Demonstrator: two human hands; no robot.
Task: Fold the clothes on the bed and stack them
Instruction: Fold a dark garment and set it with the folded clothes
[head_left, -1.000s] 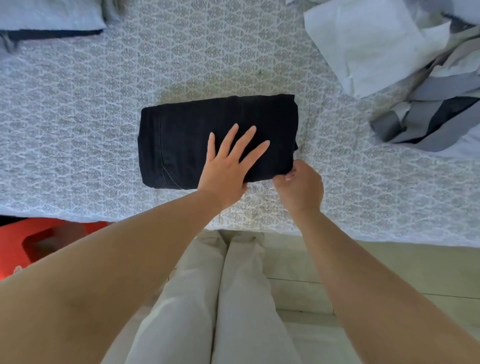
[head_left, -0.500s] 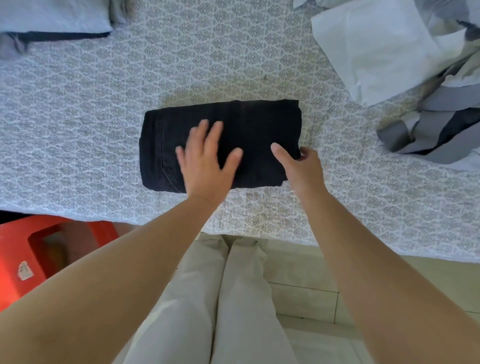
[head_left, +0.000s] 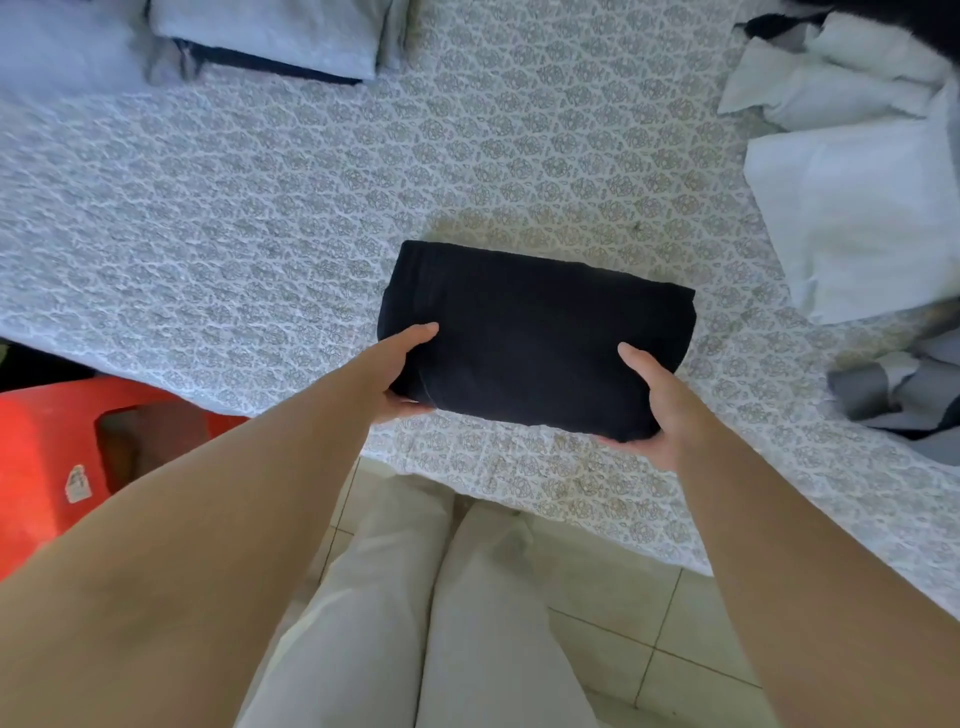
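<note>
A folded black garment (head_left: 535, 332) lies near the front edge of the bed (head_left: 260, 234), which has a grey patterned cover. My left hand (head_left: 402, 371) grips its near left corner, thumb on top and fingers underneath. My right hand (head_left: 649, 402) grips its near right corner the same way. A stack of folded light blue clothes (head_left: 270, 36) sits at the far left of the bed. Unfolded white clothes (head_left: 852, 208) and grey clothes (head_left: 904, 389) lie in a heap at the right.
A red plastic stool (head_left: 47, 452) stands on the floor left of my legs, beside the bed. Pale floor tiles (head_left: 623, 623) show below the bed's edge. Bare patterned cover stretches between the black garment and the folded stack.
Both hands have left the top of the black garment and now grip its near corners from the sides. The view has shifted, so the garment sits further right.
</note>
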